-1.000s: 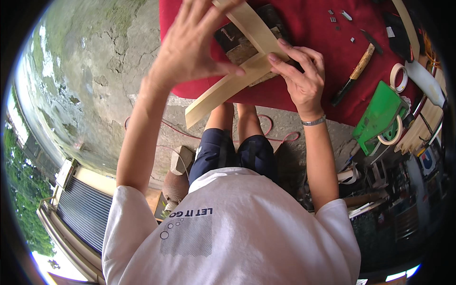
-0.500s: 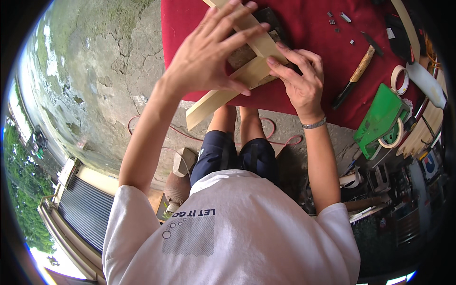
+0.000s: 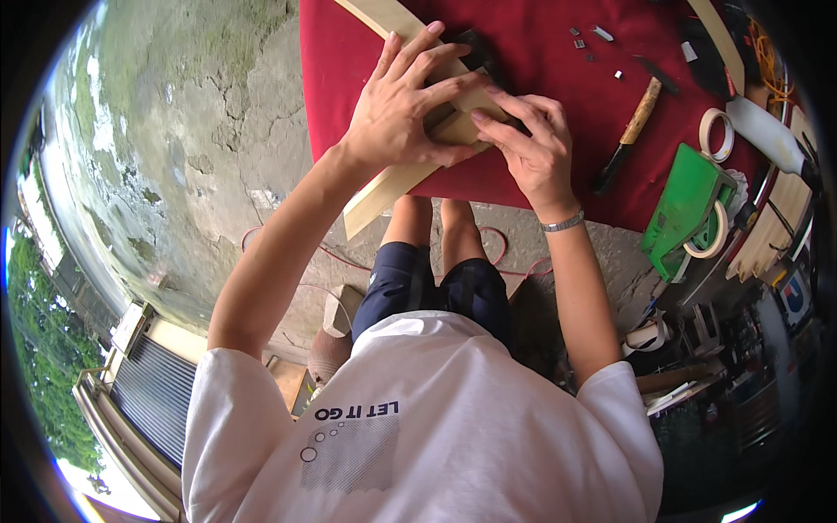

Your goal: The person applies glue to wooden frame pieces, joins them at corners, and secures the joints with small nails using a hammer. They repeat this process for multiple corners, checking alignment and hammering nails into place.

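Two pale wooden strips meet at an angle near the front edge of the red cloth. The upper strip (image 3: 377, 13) runs to the far left, and the lower strip (image 3: 379, 196) sticks out past the cloth's near edge. My left hand (image 3: 397, 113) spans both, its fingers over the upper strip and its thumb against the lower one. At the joint, my right hand (image 3: 536, 148) pinches the strip ends between thumb and fingers; the fingers partly hide the joint. Beneath and behind the strips, a dark block (image 3: 478, 52) shows in part.
The red cloth (image 3: 571, 170) covers the table. To the right lie a hammer (image 3: 641, 118), small grey metal pieces (image 3: 577, 42), a tape roll (image 3: 717, 135), a green tape dispenser (image 3: 684, 196) and a white bottle (image 3: 763, 135). A cracked wall (image 3: 227, 105) is at left.
My left hand has come down from a spread pose onto the strips, moving slightly right. My right hand stays at the joint. The view has shifted a little.
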Tool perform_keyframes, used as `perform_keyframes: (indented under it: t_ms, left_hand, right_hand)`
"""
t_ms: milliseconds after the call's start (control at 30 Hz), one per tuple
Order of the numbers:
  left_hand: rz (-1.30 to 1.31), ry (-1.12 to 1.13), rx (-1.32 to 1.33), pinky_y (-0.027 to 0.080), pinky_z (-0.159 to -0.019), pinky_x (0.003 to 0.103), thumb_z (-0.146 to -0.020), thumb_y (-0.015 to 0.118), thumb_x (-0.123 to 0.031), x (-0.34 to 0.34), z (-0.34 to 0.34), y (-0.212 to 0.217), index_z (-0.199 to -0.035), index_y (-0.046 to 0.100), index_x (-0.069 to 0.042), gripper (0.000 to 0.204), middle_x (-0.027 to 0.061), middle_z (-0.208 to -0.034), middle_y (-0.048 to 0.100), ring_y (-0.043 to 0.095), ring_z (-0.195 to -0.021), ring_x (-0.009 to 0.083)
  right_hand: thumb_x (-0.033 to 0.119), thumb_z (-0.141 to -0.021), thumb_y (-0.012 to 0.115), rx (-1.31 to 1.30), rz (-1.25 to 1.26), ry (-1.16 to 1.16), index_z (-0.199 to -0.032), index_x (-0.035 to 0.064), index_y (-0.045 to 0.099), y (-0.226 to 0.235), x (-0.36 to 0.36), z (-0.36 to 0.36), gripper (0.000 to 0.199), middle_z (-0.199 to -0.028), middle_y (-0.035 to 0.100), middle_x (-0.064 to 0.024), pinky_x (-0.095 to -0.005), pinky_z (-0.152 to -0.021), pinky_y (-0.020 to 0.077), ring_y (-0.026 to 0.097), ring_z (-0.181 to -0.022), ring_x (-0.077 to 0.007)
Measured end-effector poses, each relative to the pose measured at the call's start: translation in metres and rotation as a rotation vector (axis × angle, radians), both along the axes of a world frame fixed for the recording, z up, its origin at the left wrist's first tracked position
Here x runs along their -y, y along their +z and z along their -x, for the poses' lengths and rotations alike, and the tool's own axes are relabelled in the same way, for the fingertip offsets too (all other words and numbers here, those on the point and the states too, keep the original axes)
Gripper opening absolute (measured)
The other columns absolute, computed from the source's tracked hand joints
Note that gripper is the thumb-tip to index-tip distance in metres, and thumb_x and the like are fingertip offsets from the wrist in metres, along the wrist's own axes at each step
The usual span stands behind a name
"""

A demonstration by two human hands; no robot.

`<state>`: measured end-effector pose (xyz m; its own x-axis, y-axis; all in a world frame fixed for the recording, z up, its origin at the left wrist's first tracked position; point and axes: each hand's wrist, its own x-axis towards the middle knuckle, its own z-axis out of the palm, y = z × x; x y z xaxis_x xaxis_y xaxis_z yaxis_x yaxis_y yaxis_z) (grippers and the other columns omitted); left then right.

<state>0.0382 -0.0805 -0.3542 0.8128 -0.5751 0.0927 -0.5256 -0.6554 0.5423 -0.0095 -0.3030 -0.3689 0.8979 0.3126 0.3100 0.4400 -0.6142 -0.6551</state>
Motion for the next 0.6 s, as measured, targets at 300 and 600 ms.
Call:
perform_keyframes:
  t_ms: [300,600]
  left_hand:
    - [-0.074,-0.01,-0.019,0.025,-0.118,0.066,-0.057,0.085,-0.054,-0.004,0.002,0.005,-0.136,0.062,-0.032,0.085,0.0047,-0.148,0.049,0.032,-0.149,0.0343]
    - [-0.051,-0.043,-0.021,0.018,-0.118,0.068,-0.058,0.086,-0.054,-0.002,-0.001,0.0,-0.138,0.062,-0.029,0.087,0.0072,-0.151,0.046,0.027,-0.15,0.039]
  right_hand:
    - [0.023,-0.105,0.058,0.144,-0.143,-1.31,-0.108,-0.0015,0.051,0.105,0.131,0.109,0.026,-0.091,0.057,-0.008,-0.0236,-0.062,0.0427,0.05,-0.072,-0.0102]
    - [0.039,-0.108,0.051,-0.997,-0.499,-1.019,-0.119,0.0052,0.062,0.106,0.253,0.162,0.037,-0.117,0.066,-0.0069,-0.0321,-0.087,0.0535,0.071,-0.097,-0.0194]
